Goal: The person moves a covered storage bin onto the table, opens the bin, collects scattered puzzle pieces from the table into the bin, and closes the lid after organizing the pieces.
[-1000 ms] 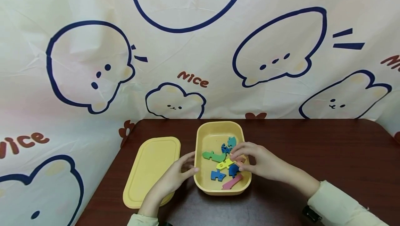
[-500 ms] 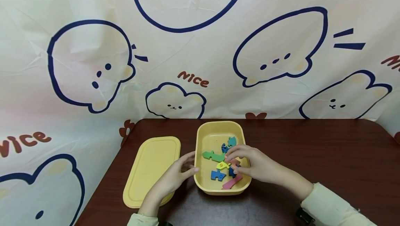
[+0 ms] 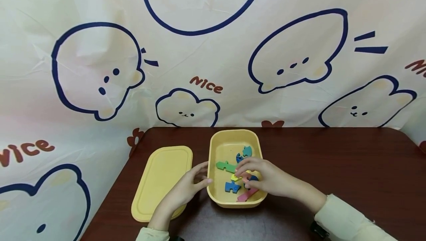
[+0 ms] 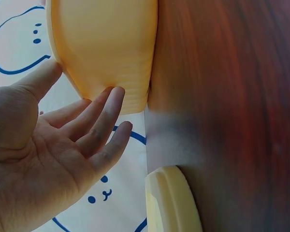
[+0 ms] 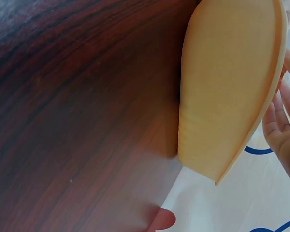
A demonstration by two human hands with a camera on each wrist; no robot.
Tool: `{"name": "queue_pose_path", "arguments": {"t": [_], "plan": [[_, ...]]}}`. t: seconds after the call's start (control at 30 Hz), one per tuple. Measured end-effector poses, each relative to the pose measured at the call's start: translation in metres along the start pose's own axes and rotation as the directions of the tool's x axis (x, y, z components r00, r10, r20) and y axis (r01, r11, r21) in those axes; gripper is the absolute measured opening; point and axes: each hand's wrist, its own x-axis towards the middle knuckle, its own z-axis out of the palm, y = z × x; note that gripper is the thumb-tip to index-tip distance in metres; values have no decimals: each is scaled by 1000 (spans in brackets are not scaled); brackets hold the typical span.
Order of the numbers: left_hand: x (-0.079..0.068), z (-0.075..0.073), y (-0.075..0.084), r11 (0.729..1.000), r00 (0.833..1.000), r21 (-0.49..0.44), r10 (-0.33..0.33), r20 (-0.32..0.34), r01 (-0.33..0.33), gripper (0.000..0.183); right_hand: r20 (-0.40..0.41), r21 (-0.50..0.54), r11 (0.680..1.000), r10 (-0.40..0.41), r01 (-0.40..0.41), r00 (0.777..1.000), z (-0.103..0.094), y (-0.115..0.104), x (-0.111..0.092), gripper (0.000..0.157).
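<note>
A yellow plastic box holds several colourful puzzle pieces. My left hand rests against its left side; in the left wrist view the thumb touches the rim and the outstretched fingers lie along the outer wall. Over the box's right half, my right hand pinches an orange puzzle piece between thumb and fingers. Under and around it lie a yellow piece, a green piece, a blue piece and a pink piece. The right fingers partly cover the pile.
A yellow lid lies flat on the dark wooden table, left of the box and partly under the left forearm. Teal and dark blue pieces lie near the box's far right. A printed cloth hangs behind the table.
My right hand has moved left and slightly down within the box, and the orange piece has shifted left with it, over the yellow piece. The left hand has stayed in place.
</note>
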Motion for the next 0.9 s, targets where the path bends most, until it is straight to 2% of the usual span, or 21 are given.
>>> {"name": "queue_pose_path", "arguments": {"t": [0.3, 0.47, 0.63, 0.9], "plan": [[0, 2, 2, 1000, 1000, -1, 11, 18, -11, 54, 11, -15, 1000, 16, -16, 1000, 0, -3, 0, 33], [0, 4, 1, 1000, 1000, -2, 17, 22, -16, 55, 11, -36, 999, 39, -39, 999, 0, -3, -1, 30], [-1, 4, 0, 1000, 1000, 3, 16, 7, -16, 56, 25, -9, 998, 62, -62, 998, 2, -3, 0, 28], [-4, 0, 3, 998, 1000, 64, -3, -9, 4, 56, 34, 12, 997, 77, -77, 996, 3, -7, 4, 34]]}}
